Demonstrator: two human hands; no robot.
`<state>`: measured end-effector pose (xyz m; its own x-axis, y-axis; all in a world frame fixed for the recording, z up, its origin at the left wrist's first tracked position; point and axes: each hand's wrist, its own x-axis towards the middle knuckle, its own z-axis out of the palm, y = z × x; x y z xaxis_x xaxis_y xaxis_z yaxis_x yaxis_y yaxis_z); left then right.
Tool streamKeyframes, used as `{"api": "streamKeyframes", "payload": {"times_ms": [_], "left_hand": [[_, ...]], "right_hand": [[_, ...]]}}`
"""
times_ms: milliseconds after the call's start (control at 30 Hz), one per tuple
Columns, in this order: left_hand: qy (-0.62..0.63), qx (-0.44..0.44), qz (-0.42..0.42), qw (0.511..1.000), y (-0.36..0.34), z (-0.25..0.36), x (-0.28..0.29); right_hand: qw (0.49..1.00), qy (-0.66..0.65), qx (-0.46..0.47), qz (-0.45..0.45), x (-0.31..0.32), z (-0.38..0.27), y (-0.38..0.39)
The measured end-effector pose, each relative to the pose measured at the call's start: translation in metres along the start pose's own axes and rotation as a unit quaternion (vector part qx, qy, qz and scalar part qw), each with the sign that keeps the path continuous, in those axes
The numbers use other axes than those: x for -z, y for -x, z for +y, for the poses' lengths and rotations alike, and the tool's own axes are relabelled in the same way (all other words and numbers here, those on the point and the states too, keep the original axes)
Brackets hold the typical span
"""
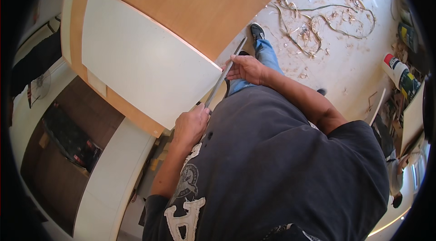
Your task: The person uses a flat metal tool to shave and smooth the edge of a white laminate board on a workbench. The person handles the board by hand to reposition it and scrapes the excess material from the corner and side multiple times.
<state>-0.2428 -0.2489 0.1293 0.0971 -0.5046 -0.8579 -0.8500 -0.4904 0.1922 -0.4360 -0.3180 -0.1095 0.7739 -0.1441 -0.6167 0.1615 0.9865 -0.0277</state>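
A long, narrow grey metal file [221,82] lies slantwise against the near right edge of a white panel [145,54]. Its tip points up and away, past my right hand [245,69]. That hand pinches the file near its far part, thumb over it and fingers on the other side. Closed round the file's near end is my left hand [192,124], close to my belly at the panel's lower corner. The grip there hides that end, so a handle cannot be made out. The panel rests on brown boards.
A large brown board [195,4] extends beyond the panel. Wood shavings and a long cable [318,18] lie across the floor at upper right. Buckets [402,75] and wood scraps stand along the right side. At lower left is an open cabinet [68,136] with a dark bag inside.
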Motion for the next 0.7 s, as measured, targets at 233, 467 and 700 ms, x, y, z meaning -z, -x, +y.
{"api": "streamKeyframes", "payload": {"times_ms": [233,467,700], "left_hand": [[-0.008,-0.007,0.029,1.000,0.002,-0.006,-0.006],[-0.006,-0.019,0.028,0.999,-0.004,-0.007,-0.008],[-0.071,-0.011,0.018,0.997,-0.043,-0.012,-0.031]], "right_hand": [[0.999,-0.029,0.015,0.001,0.000,0.005,-0.004],[1.000,-0.010,0.008,0.005,0.000,0.001,-0.005],[0.994,0.024,-0.033,0.097,0.028,0.016,-0.044]]}}
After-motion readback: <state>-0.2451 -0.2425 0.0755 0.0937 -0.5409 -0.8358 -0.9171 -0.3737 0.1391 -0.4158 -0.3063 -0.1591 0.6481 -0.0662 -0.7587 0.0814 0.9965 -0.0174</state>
